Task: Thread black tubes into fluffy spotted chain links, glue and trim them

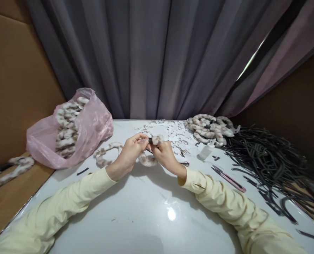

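At left, a pink plastic bag (98, 123) stands on the white worktop (136, 218), and a spotted furry loop (102, 158) lies beside the left hand (127, 151). The grip of this hand is together: its fingertips pinch near the black band (150, 140). This band is in the middle, between the two hands, just at the left fingertips. From there the furry piece (157, 139) goes to the right, its upper part lying roughly across, into the grip of the right hand (168, 157), which is clamped on the fur. So the left hand is nearer to the band, the right hand to the fur. A lower furry curve (148, 161) hangs below; whether it joins the same piece, I cannot tell, because the fingers hide the joint. The right thumb's exact contact is also hard to see.
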{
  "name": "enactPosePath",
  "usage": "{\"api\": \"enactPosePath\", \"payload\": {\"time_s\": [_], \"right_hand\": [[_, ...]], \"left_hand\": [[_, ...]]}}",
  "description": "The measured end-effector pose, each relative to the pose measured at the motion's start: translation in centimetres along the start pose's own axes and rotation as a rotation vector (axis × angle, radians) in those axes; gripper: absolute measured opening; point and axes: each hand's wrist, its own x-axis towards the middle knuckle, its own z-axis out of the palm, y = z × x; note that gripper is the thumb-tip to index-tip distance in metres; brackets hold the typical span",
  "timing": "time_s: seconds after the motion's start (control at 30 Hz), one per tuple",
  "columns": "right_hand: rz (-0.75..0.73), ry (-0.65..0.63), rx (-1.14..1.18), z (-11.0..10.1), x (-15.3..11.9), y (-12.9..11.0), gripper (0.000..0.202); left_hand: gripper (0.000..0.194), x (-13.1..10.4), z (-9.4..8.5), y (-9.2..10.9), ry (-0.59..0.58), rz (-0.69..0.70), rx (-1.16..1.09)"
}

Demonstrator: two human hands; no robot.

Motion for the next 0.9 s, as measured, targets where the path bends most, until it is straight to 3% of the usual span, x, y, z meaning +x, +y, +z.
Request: {"api": "enactPosePath", "payload": {"time_s": [0.13, 0.23, 0.4, 0.53, 0.63, 0.77, 0.9], "right_hand": [[0.0, -0.028, 0.018, 0.3, -0.2, 0.0, 0.024], [0.03, -0.063, 0.035, 0.1, -0.1, -0.2, 0.026], [0.082, -0.182, 0.068, -1.5, 0.3, -1.6, 0.039], [0.14, -0.336, 0.087, -3.0, 0.2, -2.9, 0.038], [0.032, -0.34, -0.018, -3.3, -0.1, -3.2, 0.033], [-0.199, -0.309, -0.233, -2.8, -0.5, -2.6, 0.029], [-0.223, -0.326, -0.291, -2.3, -0.8, -2.2, 0.028]], "left_hand": [[0.004, -0.2, 0.2, 0.3, 0.034, 0.048, 0.092], [0.001, 0.0, 0.0, 0.4, 0.023, 0.159, 0.21], [0.004, 0.7, -0.9, -0.2, 0.09, 0.454, 0.572], [0.015, 1.2, -1.6, -1.2, 0.128, 0.796, 0.808], [0.021, 1.3, -1.9, -1.5, 0.071, 0.987, 0.972], [0.027, 1.1, -1.8, -1.4, -0.003, 1.048, 1.132], [0.026, 1.0, -1.4, -1.6, -0.03, 1.014, 1.123]]}}
